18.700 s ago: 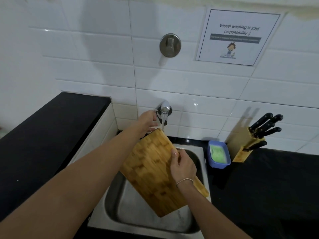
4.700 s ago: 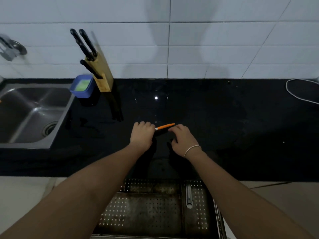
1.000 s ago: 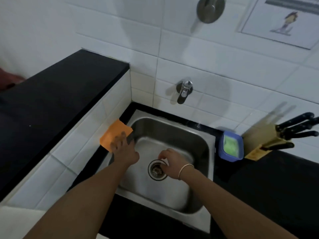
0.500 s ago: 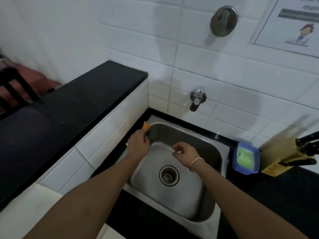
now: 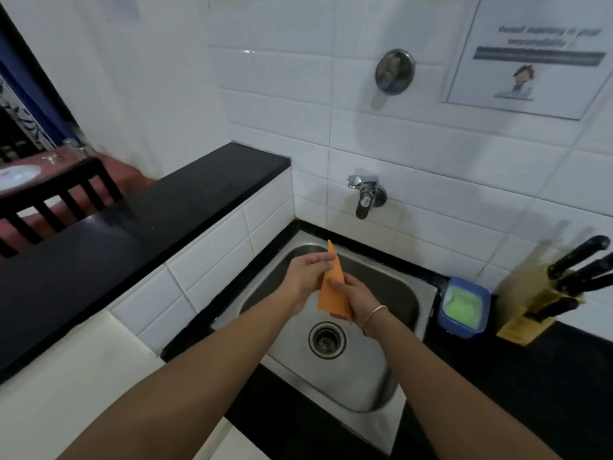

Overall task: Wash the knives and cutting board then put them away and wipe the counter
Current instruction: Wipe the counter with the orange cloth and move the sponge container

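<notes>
Both hands' fingers pinch the orange cloth (image 5: 332, 287) above the sink (image 5: 391, 386), tap (image 5: 365, 195) behind.

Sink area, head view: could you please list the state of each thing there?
Orange cloth: held upright over the sink by both hands.
Left hand: grips the cloth.
Right hand: grips the cloth.
Tap: no water running.
Sink: nothing in the basin.
Knife block: knives slotted in.

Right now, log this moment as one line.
both hands hold orange cloth | over sink | tap off | knives in block
</notes>
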Available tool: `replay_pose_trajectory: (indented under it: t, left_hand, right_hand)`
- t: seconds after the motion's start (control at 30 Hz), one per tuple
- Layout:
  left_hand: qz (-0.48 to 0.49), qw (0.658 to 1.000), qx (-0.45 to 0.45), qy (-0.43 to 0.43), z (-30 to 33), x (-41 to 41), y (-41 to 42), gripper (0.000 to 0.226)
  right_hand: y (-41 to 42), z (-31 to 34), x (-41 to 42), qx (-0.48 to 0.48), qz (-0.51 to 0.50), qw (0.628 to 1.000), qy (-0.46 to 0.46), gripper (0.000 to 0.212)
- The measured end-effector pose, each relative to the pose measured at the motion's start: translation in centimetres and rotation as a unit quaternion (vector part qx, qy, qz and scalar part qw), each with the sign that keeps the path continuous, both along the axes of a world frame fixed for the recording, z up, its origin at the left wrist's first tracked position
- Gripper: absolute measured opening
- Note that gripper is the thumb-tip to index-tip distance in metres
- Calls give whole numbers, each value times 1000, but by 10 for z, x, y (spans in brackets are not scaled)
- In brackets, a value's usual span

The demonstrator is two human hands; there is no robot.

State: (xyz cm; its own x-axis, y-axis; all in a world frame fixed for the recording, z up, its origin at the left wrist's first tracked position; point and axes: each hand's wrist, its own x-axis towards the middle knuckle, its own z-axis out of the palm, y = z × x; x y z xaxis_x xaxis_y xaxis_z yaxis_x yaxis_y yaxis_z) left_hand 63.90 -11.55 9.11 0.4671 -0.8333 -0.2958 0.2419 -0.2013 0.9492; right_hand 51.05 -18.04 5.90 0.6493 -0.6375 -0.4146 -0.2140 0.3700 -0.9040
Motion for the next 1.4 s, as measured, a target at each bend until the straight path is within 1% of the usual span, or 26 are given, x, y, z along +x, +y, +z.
replay_pose_trajectory:
  t: [0.07, 0.1, 0.13, 0.17, 0.23, 0.27, 0.33, 0.37, 0.4, 0.43, 0.5, 0.57, 0.6, 0.7, 0.77, 0.8, 0.87, 0.93, 1.0, 1.03, 1.1, 1.13, 1.2, 1.27, 1.33, 1.4]
  left_hand:
    - [3, 1000, 1, 6, 4, -4, -3, 23]
    - [-1, 1000, 12, -14, 4, -5, -4, 22]
    - [-7, 997, 34, -73, 0, -4, -6, 22]
    - [-17, 983, 61, -173, -2, -2, -7, 22]
    - [-50, 909, 115, -397, -4, -3, -5, 39]
    - [-72, 867, 128, -476, -3, -3, -4, 54]
    - [-156, 798, 132, -567, 4, -4, -4, 71]
    - [-212, 769, 131, -589, 10, -5, -3, 67]
    - [-261, 754, 134, -588, 15, -5, -3, 57]
    - [-297, 754, 132, -570, 20, -5, -2, 43]
    - [-303, 782, 118, -532, 23, -3, -2, 23]
    - [-248, 823, 107, -501, 26, -5, -2, 12]
    - [-214, 852, 105, -466, 26, -8, -3, 8]
    - [-108, 948, 107, -280, 26, -19, -7, 6]
    - [-48, 987, 102, -111, 22, -20, -13, 12]
    - [-32, 995, 90, -34, 21, -19, -15, 16]
    - [-23, 994, 50, 93, 18, -20, -16, 21]
    - [-21, 985, 12, 171, 17, -21, -14, 24]
    - [-21, 981, -4, 190, 18, -22, -13, 25]
    - [-23, 986, -2, 163, 18, -22, -14, 25]
    - [-31, 999, 19, 20, 16, -23, -15, 20]
    - [-38, 996, 23, -76, 14, -23, -15, 17]
    - [-65, 964, 0, -258, 9, -22, -13, 15]
    - [-78, 901, -36, -425, 0, -21, -12, 13]
    - [-66, 816, -78, -569, -7, -22, -12, 11]
    - [-76, 739, -118, -659, -9, -27, -10, 14]
  right_hand:
    - [0, 4, -9, -31, 3, 999, 17, 14]
    - [-1, 7, -13, -62, 4, 997, 36, 14]
    - [-1, 8, -16, -99, 7, 993, 63, 16]
    - [-3, 9, -19, -135, 14, 987, 89, 17]
    - [-4, 12, -25, -187, 54, 972, 132, 21]
    - [-4, 14, -27, -203, 80, 964, 153, 22]
    - [-5, 18, -32, -226, 120, 950, 178, 22]
    - [-6, 20, -33, -237, 129, 945, 183, 21]
    - [-7, 23, -35, -248, 133, 941, 189, 20]
    - [-9, 25, -36, -249, 131, 941, 188, 20]
    - [-12, 30, -38, -232, 117, 950, 175, 21]
    - [-13, 34, -39, -200, 65, 965, 156, 19]
    - [-14, 33, -39, -185, 30, 972, 142, 17]
    - [-12, 33, -34, -176, -37, 979, 99, 11]
    - [-10, 36, -27, -149, -45, 987, 49, 15]
    - [-9, 37, -24, -101, -64, 993, 11, 18]
    - [-6, 41, -21, 26, -101, 993, -49, 13]
    - [-8, 39, -20, 146, -105, 978, -103, 47]
    - [-9, 41, -18, 220, -123, 952, -172, 60]
    - [-9, 42, -16, 243, -137, 941, -191, 65]
    - [-9, 41, -12, 252, -159, 936, -190, 75]
    - [-8, 42, -10, 261, -161, 929, -206, 77]
    - [-7, 42, -7, 269, -177, 920, -223, 76]
    - [-12, 40, -3, 279, -208, 915, -205, 63]
    - [-15, 42, -1, 279, -220, 914, -197, 60]
    - [-17, 38, 0, 273, -216, 921, -177, 62]
